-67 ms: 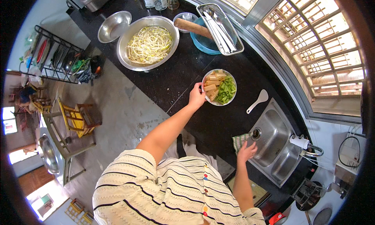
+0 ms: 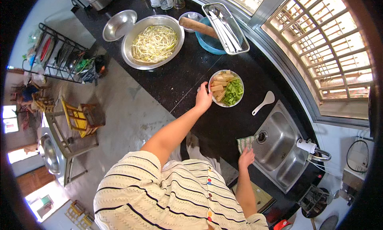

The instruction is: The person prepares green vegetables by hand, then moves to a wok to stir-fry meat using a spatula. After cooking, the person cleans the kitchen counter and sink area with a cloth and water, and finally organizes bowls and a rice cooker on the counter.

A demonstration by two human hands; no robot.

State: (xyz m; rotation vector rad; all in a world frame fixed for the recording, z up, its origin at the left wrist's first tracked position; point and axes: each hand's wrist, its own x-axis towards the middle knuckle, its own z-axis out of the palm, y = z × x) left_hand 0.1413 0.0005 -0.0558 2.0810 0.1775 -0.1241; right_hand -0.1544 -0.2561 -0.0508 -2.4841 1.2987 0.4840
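Note:
A round white-rimmed plate [image 2: 209, 95] holds light-brown cut blocks [image 2: 218, 86] on its left and chopped green vegetable pieces [image 2: 233, 92] on its right. My left hand [image 2: 204, 98] is at the plate's left rim, thumb and fingers closed against it. Beside the sink, a green and white patterned cloth [image 2: 245, 142] lies on the counter's edge. My right hand [image 2: 246, 157] has its fingers drawn together on the near edge of that cloth; the fingertips are partly hidden.
Right of the plate lie a white rice paddle [image 2: 264, 102] and the steel sink [image 2: 275, 128] with a tap [image 2: 319, 152]. Farther back stand a steel basin [image 2: 125, 50] of bean sprouts, a smaller steel bowl [image 2: 119, 25], a blue basin [image 2: 211, 46] and a wire basket [image 2: 226, 28] of utensils.
My right hand has moved left and back toward the cloth, its spread fingers coming together on it. My left hand stays at the plate's rim. The whole view has shifted slightly.

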